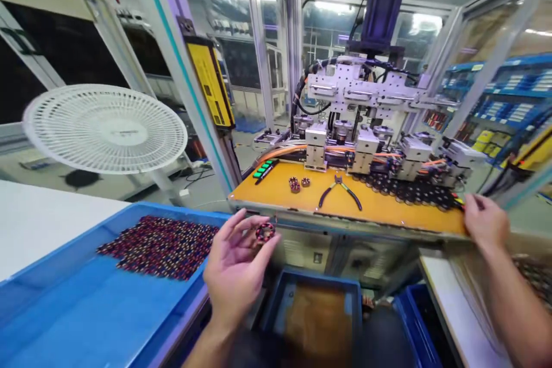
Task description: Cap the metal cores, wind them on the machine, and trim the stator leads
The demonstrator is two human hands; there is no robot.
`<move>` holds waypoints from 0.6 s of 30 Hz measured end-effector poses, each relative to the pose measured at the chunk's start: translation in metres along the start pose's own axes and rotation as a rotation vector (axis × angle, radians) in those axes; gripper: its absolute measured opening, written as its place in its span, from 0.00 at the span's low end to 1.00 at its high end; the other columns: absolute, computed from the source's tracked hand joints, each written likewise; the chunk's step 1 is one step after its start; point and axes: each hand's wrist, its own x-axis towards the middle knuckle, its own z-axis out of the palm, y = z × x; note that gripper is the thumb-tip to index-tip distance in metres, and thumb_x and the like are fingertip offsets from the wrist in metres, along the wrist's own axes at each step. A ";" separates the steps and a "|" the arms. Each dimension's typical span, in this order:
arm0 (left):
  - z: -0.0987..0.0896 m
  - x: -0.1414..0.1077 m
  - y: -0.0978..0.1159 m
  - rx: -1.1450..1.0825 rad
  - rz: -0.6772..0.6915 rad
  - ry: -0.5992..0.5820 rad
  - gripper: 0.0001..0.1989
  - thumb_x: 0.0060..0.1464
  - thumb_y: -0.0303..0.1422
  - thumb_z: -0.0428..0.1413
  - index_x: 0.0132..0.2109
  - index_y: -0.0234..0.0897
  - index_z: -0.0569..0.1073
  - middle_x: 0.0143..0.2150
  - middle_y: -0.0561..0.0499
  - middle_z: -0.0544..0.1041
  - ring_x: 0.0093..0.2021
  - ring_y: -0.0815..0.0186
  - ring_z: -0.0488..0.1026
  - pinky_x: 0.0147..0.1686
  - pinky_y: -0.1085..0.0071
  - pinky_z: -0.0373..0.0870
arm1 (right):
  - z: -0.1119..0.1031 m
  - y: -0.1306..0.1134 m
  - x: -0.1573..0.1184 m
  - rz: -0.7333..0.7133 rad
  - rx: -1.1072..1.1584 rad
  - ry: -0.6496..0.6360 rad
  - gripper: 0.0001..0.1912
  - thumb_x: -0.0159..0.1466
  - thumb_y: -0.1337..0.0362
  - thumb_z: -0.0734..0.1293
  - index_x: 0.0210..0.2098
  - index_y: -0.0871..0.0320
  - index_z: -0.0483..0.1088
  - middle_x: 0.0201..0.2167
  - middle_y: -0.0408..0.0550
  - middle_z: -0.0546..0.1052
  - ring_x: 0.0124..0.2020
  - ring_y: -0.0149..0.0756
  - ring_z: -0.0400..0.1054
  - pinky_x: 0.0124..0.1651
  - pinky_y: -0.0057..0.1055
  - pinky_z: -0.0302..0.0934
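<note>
My left hand pinches a small ring-shaped motor stator with dark and reddish windings between thumb and fingers, in front of the yellow work surface. At that surface's right end, my right hand is closed, fingertips against a small yellow-and-red object; what its fingers hold is mostly hidden. Close to it lie many black round parts in rows. Pliers with dark handles lie spread in the middle of the surface. Left of them sit several loose copper-wound stators.
A blue tray at left holds a dense layer of stators. Behind the work surface stands a machine with several clamping heads. A white fan is at left. Below are a blue bin and a white ledge.
</note>
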 end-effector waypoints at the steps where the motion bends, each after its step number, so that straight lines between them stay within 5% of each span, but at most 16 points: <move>1: -0.006 -0.018 0.015 0.021 0.047 -0.042 0.33 0.45 0.27 0.69 0.59 0.39 0.69 0.43 0.50 0.80 0.40 0.66 0.81 0.43 0.70 0.81 | -0.009 -0.018 -0.015 -0.061 0.052 -0.019 0.20 0.66 0.53 0.65 0.34 0.66 0.77 0.34 0.70 0.79 0.34 0.49 0.76 0.38 0.46 0.68; 3: -0.018 -0.051 0.043 0.024 0.116 -0.113 0.33 0.46 0.23 0.68 0.59 0.42 0.70 0.43 0.51 0.80 0.38 0.68 0.81 0.40 0.72 0.81 | -0.034 -0.066 -0.054 -0.248 0.193 -0.133 0.18 0.67 0.55 0.66 0.47 0.62 0.76 0.44 0.61 0.80 0.41 0.42 0.77 0.46 0.39 0.70; 5: -0.029 -0.080 0.066 -0.005 0.133 -0.172 0.34 0.47 0.20 0.66 0.60 0.45 0.70 0.43 0.52 0.81 0.38 0.68 0.81 0.40 0.73 0.81 | -0.066 -0.121 -0.099 -0.499 0.355 -0.301 0.12 0.65 0.58 0.69 0.46 0.54 0.76 0.50 0.50 0.80 0.47 0.36 0.76 0.51 0.31 0.71; 7: -0.042 -0.106 0.086 -0.023 0.122 -0.222 0.36 0.49 0.18 0.64 0.62 0.49 0.69 0.45 0.52 0.81 0.40 0.68 0.81 0.41 0.74 0.81 | -0.100 -0.170 -0.140 -0.992 0.644 -0.451 0.13 0.67 0.69 0.65 0.51 0.60 0.73 0.54 0.58 0.77 0.56 0.39 0.72 0.56 0.34 0.69; 9: -0.056 -0.127 0.101 -0.025 0.123 -0.264 0.37 0.50 0.17 0.63 0.63 0.52 0.67 0.46 0.52 0.82 0.42 0.67 0.81 0.42 0.75 0.80 | -0.127 -0.202 -0.174 -1.253 0.724 -0.504 0.16 0.67 0.75 0.60 0.54 0.66 0.70 0.54 0.62 0.76 0.57 0.40 0.71 0.54 0.33 0.70; 14: -0.089 -0.155 0.119 -0.035 0.116 -0.314 0.42 0.49 0.15 0.61 0.66 0.54 0.63 0.47 0.50 0.82 0.38 0.69 0.80 0.41 0.76 0.78 | -0.138 -0.219 -0.216 -1.387 0.739 -0.585 0.18 0.69 0.75 0.51 0.40 0.59 0.72 0.28 0.48 0.78 0.26 0.35 0.73 0.29 0.28 0.66; 18: -0.104 -0.164 0.126 -0.096 0.019 -0.240 0.41 0.48 0.14 0.61 0.64 0.54 0.65 0.48 0.50 0.82 0.39 0.70 0.80 0.41 0.78 0.76 | -0.135 -0.217 -0.229 -1.451 0.737 -0.740 0.17 0.71 0.73 0.54 0.34 0.56 0.71 0.23 0.44 0.73 0.22 0.31 0.70 0.26 0.25 0.61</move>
